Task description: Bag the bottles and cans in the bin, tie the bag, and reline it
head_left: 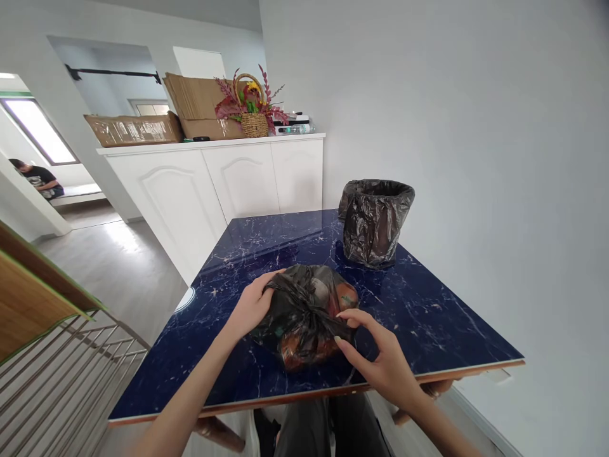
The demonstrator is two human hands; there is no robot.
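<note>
- A person sat at a dark blue, marble-patterned bench (428, 317), seen from their own head looking down at both bare hands.
- A tied black rubbish bag (307, 317) lay on the bench near its front edge, between the two hands and directly in front of the person.
- The bag was a squat bundle, a little longer from the near side to the far side than across, with its knotted neck facing up and slightly towards the person.
- Reddish and orange shapes showed through the thin plastic; a small pale label was visible on one, but its writing was too small to read.
- The left hand (250, 308) rested against the left side of the bag, fingers (271, 279) curled over its upper edge and gripping the plastic.
- The right hand (380, 355) was at the right side of the bag, its fingers (345, 346) touching the plastic near the knot, bent but not clearly clamped round anything.
- A small bin (375, 222) lined with a black bag stood upright farther back on the bench, well apart from the hands, close to the white wall.
- Behind the bench stood a white cabinet (214, 184) carrying flattened cardboard boxes (190, 105) and a wicker basket of flowers (252, 108).
- Another person (40, 178) sat far off at the left, in another room.
</note>
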